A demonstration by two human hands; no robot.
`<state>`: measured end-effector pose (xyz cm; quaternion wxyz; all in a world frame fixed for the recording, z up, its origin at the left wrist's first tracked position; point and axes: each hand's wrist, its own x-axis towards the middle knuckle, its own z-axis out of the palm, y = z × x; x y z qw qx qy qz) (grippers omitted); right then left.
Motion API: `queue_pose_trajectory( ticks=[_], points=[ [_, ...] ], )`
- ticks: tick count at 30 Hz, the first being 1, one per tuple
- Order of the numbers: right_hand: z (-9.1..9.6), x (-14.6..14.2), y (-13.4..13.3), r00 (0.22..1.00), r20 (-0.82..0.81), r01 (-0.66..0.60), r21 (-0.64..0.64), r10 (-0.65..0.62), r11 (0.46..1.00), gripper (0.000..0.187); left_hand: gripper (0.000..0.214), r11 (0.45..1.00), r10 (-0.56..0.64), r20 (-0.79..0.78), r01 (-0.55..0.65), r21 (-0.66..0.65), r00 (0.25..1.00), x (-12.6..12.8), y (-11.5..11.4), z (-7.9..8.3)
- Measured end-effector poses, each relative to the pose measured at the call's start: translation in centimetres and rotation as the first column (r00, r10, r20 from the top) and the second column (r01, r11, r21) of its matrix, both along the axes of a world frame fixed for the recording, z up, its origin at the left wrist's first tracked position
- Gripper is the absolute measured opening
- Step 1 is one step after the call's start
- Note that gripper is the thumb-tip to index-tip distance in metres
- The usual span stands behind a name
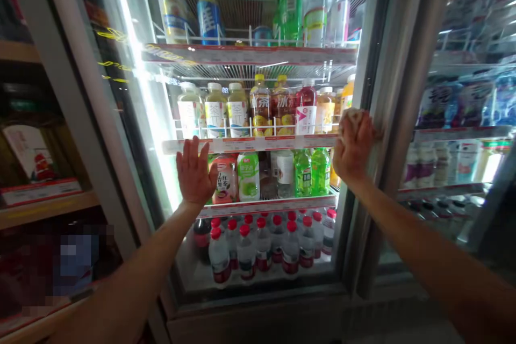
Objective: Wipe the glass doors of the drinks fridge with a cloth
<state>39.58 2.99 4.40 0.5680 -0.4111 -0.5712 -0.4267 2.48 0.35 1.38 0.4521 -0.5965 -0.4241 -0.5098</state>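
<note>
A lit drinks fridge (250,143) with a glass door fills the middle of the view. My left hand (196,172) lies flat on the glass, palm forward and fingers stretched, in front of the middle shelves. Bunched in my right hand (355,148) is a pale cloth (350,115), pressed on the glass near the door's right frame (374,59). Much of the cloth is hidden by my fingers. Behind the glass, tea bottles (237,110) line a middle shelf, with green bottles (310,172) one shelf lower.
Red-capped water bottles (244,252) stand at the fridge's bottom. Cans (209,20) and a green bottle (291,8) are on the top shelf. A second fridge section (455,134) adjoins at right. At left is a wooden shelf (48,209) with goods.
</note>
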Motion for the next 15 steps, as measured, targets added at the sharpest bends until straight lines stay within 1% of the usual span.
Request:
queue_pose_trajectory(
  ticks=[2,3,4,5,6,7,8,10,11,12,13,14,15],
  points=[
    [-4.6,-1.0,-1.1,0.977,0.201,-0.057,-0.063,0.069,0.996,0.055,0.055,1.0,0.006,-0.015,-0.006,0.008,1.0,0.0,0.0,-0.1],
    [-7.1,-1.6,-1.8,0.939,0.325,-0.076,-0.115,0.11,0.99,0.057,0.055,1.0,0.009,-0.02,-0.009,0.014,1.0,0.0,-0.1,-0.3],
    [-9.3,-2.1,-2.3,0.885,0.443,-0.087,-0.14,0.141,0.986,0.059,0.055,1.0,0.012,-0.025,-0.012,0.019,1.0,0.1,-0.2,-0.7],
    [-10.8,-2.3,-2.7,0.831,0.534,-0.072,-0.179,0.158,0.981,0.059,0.056,1.0,0.013,-0.032,-0.013,0.02,0.999,0.1,-0.3,-1.2],
    [-11.4,-2.2,-2.8,0.8,0.577,-0.061,-0.196,0.165,0.979,0.059,0.057,1.0,0.012,-0.04,-0.012,0.017,0.999,0.2,-0.4,-1.9],
    [-11.1,-1.9,-2.6,0.806,0.571,-0.054,-0.186,0.153,0.981,0.059,0.058,1.0,0.011,-0.046,-0.011,0.01,0.999,0.2,-0.5,-2.6],
    [-10.0,-1.3,-2.2,0.847,0.518,-0.05,-0.154,0.124,0.987,0.058,0.059,1.0,0.01,-0.049,-0.01,0.001,0.999,0.2,-0.6,-3.3],
    [-6.4,0.2,-1.0,0.947,0.317,-0.041,-0.045,0.053,0.998,0.057,0.06,1.0,0.008,-0.051,-0.009,-0.013,0.999,0.2,-0.7,-4.6],
    [-4.5,0.9,-0.4,0.97,0.241,-0.03,-0.014,0.032,0.999,0.056,0.06,1.0,0.009,-0.046,-0.01,-0.016,0.999,0.3,-0.7,-5.1],
    [-3.1,1.4,0.1,0.981,0.192,-0.018,0.008,0.016,1.0,0.055,0.06,1.0,0.01,-0.037,-0.011,-0.017,0.999,0.3,-0.7,-5.5],
    [-2.3,1.7,0.4,0.984,0.178,-0.009,0.012,0.007,1.0,0.054,0.06,1.0,0.009,-0.03,-0.01,-0.019,1.0,0.3,-0.7,-5.7],
    [-2.4,1.8,0.5,0.981,0.194,-0.002,0.001,0.002,1.0,0.054,0.059,1.0,0.006,-0.023,-0.007,-0.024,1.0,0.3,-0.6,-5.8],
    [-3.2,1.6,0.3,0.974,0.227,0.005,-0.013,-0.002,1.0,0.054,0.059,0.999,0.004,-0.015,-0.004,-0.034,1.0,0.3,-0.6,-5.8]
  ],
)
